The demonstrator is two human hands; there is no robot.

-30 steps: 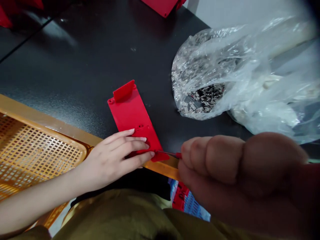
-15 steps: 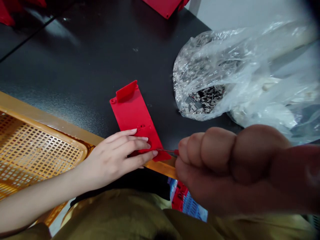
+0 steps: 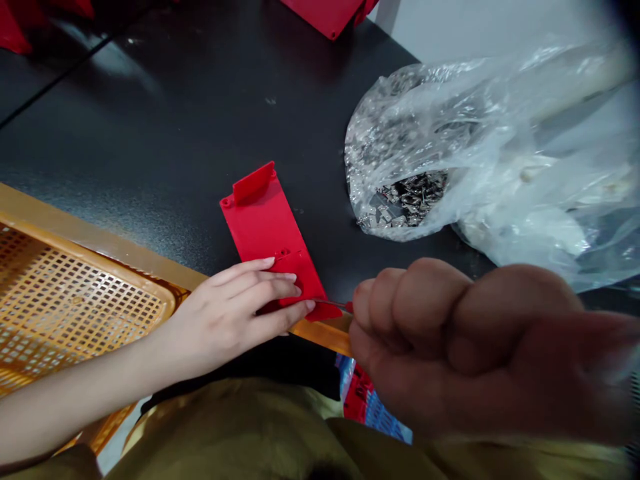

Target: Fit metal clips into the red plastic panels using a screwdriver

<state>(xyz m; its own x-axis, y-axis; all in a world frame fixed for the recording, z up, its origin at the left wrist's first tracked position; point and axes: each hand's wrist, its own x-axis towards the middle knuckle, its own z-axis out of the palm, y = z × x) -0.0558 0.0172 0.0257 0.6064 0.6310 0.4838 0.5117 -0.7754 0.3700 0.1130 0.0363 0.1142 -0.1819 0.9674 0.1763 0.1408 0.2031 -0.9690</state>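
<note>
A red plastic part (image 3: 265, 217) with an upright flap at its far end lies at the front edge of the black table. Over its near end rests my left hand (image 3: 235, 307), fingers bent and pressing on it, thumb and fingertips near a thin metal shaft. My right hand (image 3: 450, 333) is closed in a fist around the handle of a thin tool (image 3: 333, 305), likely a screwdriver. The tool's shaft reaches left to the part's near end; its tip is hidden at my left fingertips. Most of the handle is covered by my right hand.
A clear plastic bag (image 3: 420, 147) of small metal pieces lies at the right of the black table (image 3: 165, 133). Another red part (image 3: 325, 13) is at the far edge, with more red pieces at the far left. An orange perforated basket (image 3: 75, 300) stands at the left front.
My right hand has turned around the tool and shifted slightly down, its thumb side now showing differently. My left hand and the red part have stayed in place.
</note>
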